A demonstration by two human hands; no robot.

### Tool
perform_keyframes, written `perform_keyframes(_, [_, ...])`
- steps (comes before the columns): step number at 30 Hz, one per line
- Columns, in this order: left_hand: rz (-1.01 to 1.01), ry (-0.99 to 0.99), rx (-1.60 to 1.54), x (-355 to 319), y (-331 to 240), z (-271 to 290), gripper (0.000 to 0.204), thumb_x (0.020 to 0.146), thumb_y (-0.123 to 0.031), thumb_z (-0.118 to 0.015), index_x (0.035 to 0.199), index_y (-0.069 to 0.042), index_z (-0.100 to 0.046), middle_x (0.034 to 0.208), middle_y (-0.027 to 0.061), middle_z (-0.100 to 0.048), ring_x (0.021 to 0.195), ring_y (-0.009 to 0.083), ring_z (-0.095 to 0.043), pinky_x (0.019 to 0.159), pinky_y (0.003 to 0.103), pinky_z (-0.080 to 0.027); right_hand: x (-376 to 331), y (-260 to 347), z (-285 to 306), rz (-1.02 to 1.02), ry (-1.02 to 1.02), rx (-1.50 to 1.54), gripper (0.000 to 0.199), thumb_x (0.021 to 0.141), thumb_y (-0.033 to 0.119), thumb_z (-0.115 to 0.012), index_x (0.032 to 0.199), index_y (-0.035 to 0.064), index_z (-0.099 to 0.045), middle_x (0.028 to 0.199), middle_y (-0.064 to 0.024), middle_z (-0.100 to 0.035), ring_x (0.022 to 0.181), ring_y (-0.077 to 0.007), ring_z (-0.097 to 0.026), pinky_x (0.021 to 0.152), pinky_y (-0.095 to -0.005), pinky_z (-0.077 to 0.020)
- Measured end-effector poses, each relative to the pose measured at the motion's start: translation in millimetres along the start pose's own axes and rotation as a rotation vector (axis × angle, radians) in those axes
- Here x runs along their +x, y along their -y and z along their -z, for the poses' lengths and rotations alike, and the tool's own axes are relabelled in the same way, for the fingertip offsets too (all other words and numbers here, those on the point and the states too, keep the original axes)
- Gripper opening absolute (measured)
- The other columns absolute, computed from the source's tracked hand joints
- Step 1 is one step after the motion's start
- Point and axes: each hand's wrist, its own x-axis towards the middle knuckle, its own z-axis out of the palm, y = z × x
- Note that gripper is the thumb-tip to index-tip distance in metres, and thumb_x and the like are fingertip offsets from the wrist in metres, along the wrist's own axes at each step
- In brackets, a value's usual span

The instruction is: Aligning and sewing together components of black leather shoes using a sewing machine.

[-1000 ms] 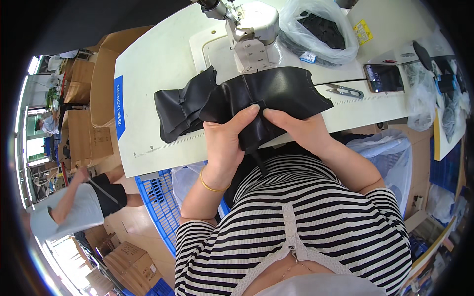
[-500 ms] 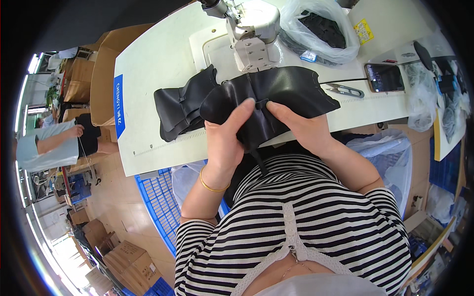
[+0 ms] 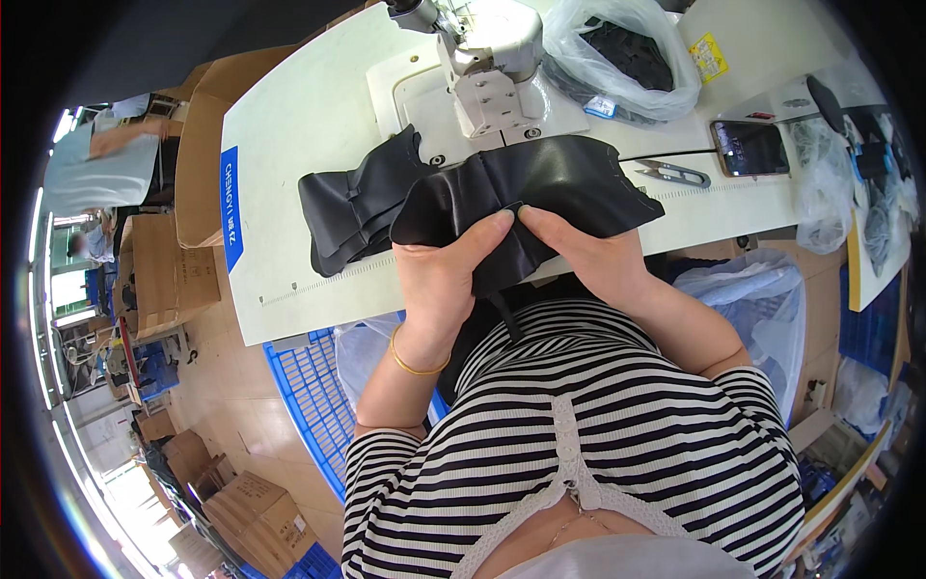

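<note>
A piece of black leather-like material (image 3: 569,179) is stretched between my two hands above the table's front edge. My left hand (image 3: 439,275) grips its left part from below, thumb on top near the middle seam. From the other side my right hand (image 3: 598,261) holds it, and the two thumb tips almost meet at a small fold or tab. The fingers beneath are hidden by the material. More black pieces (image 3: 338,207) lie stacked on the table just left of it. Behind stands a white sewing machine (image 3: 492,87).
Thread snips (image 3: 675,172) and a phone (image 3: 750,150) lie right of the work. A clear plastic bag (image 3: 622,63) with black pieces stands behind. Cardboard boxes (image 3: 207,145) adjoin the table's left edge; a blue basket (image 3: 309,386) stands below. Another person (image 3: 101,169) is at far left.
My left thumb has slid right, closer to the right thumb at the seam, and the material has shifted slightly. The other person at far left has moved farther away.
</note>
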Motion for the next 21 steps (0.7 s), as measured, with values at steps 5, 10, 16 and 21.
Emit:
perform_keyframes(5, [0.000, -0.008, -0.058, -2, 2, -3, 0.033, 0.075, 0.012, -0.066, 0.106, 0.004, -0.060, 0.097, 0.0094, -0.066, 0.085, 0.0143, -0.064, 0.078, 0.028, -0.054, 0, 0, 1, -0.033, -0.025, 0.001, 0.017, 0.083, -0.003, -0.065, 0.099, -0.0019, -0.061, 0.091, -0.0029, -0.063, 0.080, -0.0086, -0.058, 0.070, -0.0226, -0.0479])
perform_keyframes(10, [0.026, 0.010, -0.051, -2, 1, -3, 0.033, 0.074, 0.012, -0.066, 0.106, 0.003, -0.060, 0.096, 0.0094, -0.066, 0.085, 0.0145, -0.064, 0.077, 0.028, -0.054, -1, 1, 4, -0.020, -0.021, -0.019, 0.016, 0.082, -0.002, -0.065, 0.098, -0.0021, -0.061, 0.089, -0.0034, -0.063, 0.079, -0.0086, -0.058, 0.070, -0.0225, -0.0478])
perform_keyframes(16, [0.100, -0.004, -0.040, 1, -2, 2, 0.035, 0.073, 0.013, -0.066, 0.106, 0.003, -0.060, 0.097, 0.0106, -0.066, 0.084, 0.0168, -0.065, 0.075, 0.029, -0.055, -3, -1, 4, 0.022, 0.012, -0.078, 0.015, 0.083, -0.001, -0.065, 0.098, -0.0025, -0.061, 0.089, -0.0032, -0.063, 0.080, -0.0085, -0.058, 0.071, -0.0233, -0.0479])
perform_keyframes(21, [0.122, -0.047, -0.069, 2, -9, -4, 0.036, 0.072, 0.014, -0.065, 0.106, 0.003, -0.059, 0.098, 0.0117, -0.066, 0.084, 0.0189, -0.066, 0.073, 0.031, -0.057, 1, -1, 4, 0.053, -0.121, 0.173, 0.012, 0.088, 0.002, -0.061, 0.100, -0.0017, -0.063, 0.093, -0.0033, -0.064, 0.083, -0.0089, -0.058, 0.075, -0.0243, -0.0478])
